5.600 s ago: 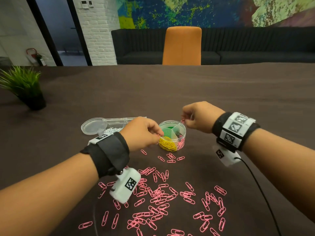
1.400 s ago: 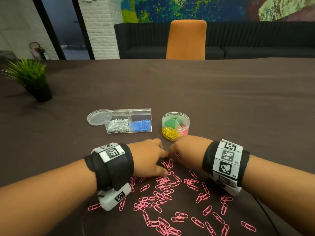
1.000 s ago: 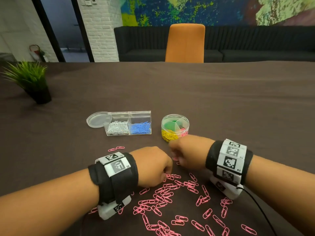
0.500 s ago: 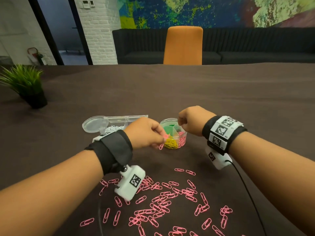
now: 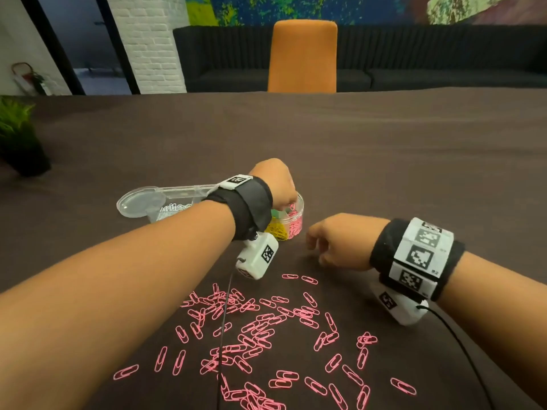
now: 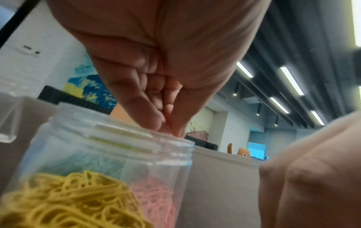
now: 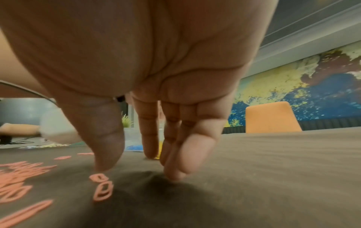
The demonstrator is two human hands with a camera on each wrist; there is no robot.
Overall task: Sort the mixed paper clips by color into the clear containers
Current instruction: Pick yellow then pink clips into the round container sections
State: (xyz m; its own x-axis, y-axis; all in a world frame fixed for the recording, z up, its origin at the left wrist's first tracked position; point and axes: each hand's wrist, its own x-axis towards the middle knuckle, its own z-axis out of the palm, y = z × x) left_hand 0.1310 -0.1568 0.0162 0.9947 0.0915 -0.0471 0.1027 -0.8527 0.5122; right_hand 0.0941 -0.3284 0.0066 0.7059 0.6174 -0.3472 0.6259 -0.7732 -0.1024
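Our left hand (image 5: 273,184) has swung over the round tub (image 5: 296,216); our right hand (image 5: 340,241) has dropped to the table (image 5: 384,173).

Left fingertips (image 6: 156,121) pinch together above the pink section; whether they grip a clip, we cannot tell. Right fingers (image 7: 187,148) hang loose, empty. The pink clips (image 5: 266,329), scattered nearer us, look light, springy and slippery: we would pinch each across its flat loops.
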